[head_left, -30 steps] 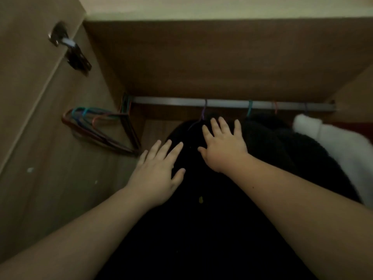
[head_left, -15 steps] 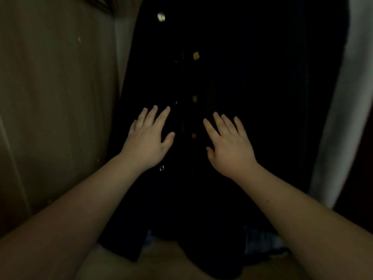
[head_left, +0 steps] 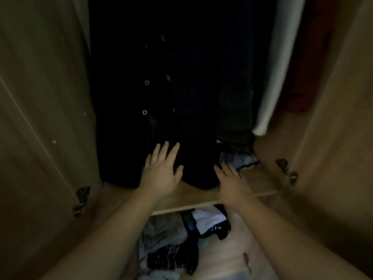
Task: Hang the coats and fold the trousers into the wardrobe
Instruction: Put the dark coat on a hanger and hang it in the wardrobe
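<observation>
A long black coat point(head_left: 129, 98) with metal snaps and small gold buttons hangs inside the dim wardrobe, its hem reaching the wooden shelf point(head_left: 260, 178). My left hand point(head_left: 162, 172) lies flat with straight, spread fingers on the coat's lower hem. My right hand point(head_left: 232, 182) is flat too, fingers straight, at the hem's right edge just above the shelf. Neither hand holds anything. A white garment point(head_left: 276, 77) hangs to the right of the dark clothes, and something red point(head_left: 302, 81) hangs beyond it.
Wardrobe doors stand open on both sides, with hinges at the left point(head_left: 81, 201) and right point(head_left: 286, 170). Crumpled cloth point(head_left: 238, 158) lies on the shelf behind my right hand. Below the shelf, a heap of mixed clothes point(head_left: 181, 239) fills the lower compartment.
Both hands have slid down the black coat from its shoulders near the rail to its hem. My view has dropped with them to the shelf and lower compartment.
</observation>
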A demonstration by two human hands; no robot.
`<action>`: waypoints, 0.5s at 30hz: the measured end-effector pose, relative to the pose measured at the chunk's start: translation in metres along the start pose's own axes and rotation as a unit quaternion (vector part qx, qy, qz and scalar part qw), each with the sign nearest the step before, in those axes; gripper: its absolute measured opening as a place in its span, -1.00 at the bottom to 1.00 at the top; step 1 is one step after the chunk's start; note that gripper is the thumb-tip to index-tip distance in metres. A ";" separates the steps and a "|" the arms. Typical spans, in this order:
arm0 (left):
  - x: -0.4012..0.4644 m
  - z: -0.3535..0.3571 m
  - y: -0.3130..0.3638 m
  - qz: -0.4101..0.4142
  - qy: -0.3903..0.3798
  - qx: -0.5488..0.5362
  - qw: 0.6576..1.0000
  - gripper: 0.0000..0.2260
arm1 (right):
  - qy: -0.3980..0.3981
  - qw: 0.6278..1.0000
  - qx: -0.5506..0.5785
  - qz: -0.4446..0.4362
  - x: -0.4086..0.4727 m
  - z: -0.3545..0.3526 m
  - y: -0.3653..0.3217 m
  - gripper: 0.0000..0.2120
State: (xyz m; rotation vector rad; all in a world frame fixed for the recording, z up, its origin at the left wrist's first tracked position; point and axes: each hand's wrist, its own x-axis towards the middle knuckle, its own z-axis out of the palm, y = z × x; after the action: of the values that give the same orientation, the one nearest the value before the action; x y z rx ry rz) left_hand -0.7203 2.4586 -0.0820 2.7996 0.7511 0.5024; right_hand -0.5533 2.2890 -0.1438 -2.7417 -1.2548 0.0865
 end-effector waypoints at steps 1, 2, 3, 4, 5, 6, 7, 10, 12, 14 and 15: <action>-0.017 0.009 0.009 0.005 -0.009 0.010 1.000 -0.41 | -0.006 1.000 0.015 0.010 -0.024 0.009 0.004 -0.25; -0.034 0.017 0.018 0.011 -0.017 0.025 0.999 -0.40 | -0.012 0.999 0.027 0.018 -0.048 0.015 0.007 -0.25; -0.052 0.025 0.027 0.017 -0.022 0.041 0.999 -0.40 | -0.012 0.999 0.036 0.022 -0.073 0.021 0.011 -0.26; -0.070 0.032 0.038 0.024 -0.025 0.057 0.998 -0.39 | 0.002 0.999 0.043 0.022 -0.099 0.026 0.016 -0.29; -0.088 0.039 0.050 0.031 -0.027 0.067 0.997 -0.39 | 0.025 0.998 0.045 0.020 -0.124 0.030 0.023 -0.31; -0.106 0.045 0.063 0.037 -0.029 0.071 0.996 -0.38 | 0.049 0.998 0.041 0.020 -0.151 0.034 0.031 -0.32; -0.124 0.052 0.078 0.043 -0.033 0.069 0.996 -0.39 | 0.068 0.997 0.036 0.025 -0.177 0.036 0.040 -0.31; -0.182 0.073 0.130 0.077 -0.031 0.055 0.995 -0.39 | 0.069 0.996 0.021 0.044 -0.259 0.036 0.069 -0.31; -0.219 0.085 0.164 0.091 -0.038 0.041 0.994 -0.39 | 0.072 0.995 0.023 0.063 -0.311 0.033 0.088 -0.32; -0.254 0.093 0.195 0.095 -0.063 0.035 0.993 -0.38 | 0.084 0.992 0.018 0.087 -0.363 0.030 0.106 -0.34; -0.270 0.096 0.208 0.099 -0.071 0.032 0.992 -0.39 | 0.084 0.991 0.021 0.103 -0.388 0.029 0.114 -0.33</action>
State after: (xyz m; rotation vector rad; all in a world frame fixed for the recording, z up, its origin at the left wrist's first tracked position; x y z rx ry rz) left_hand -0.8110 2.1325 -0.1863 2.9481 0.4726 0.3108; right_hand -0.7242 1.9244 -0.1885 -2.7660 -0.9159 -0.0956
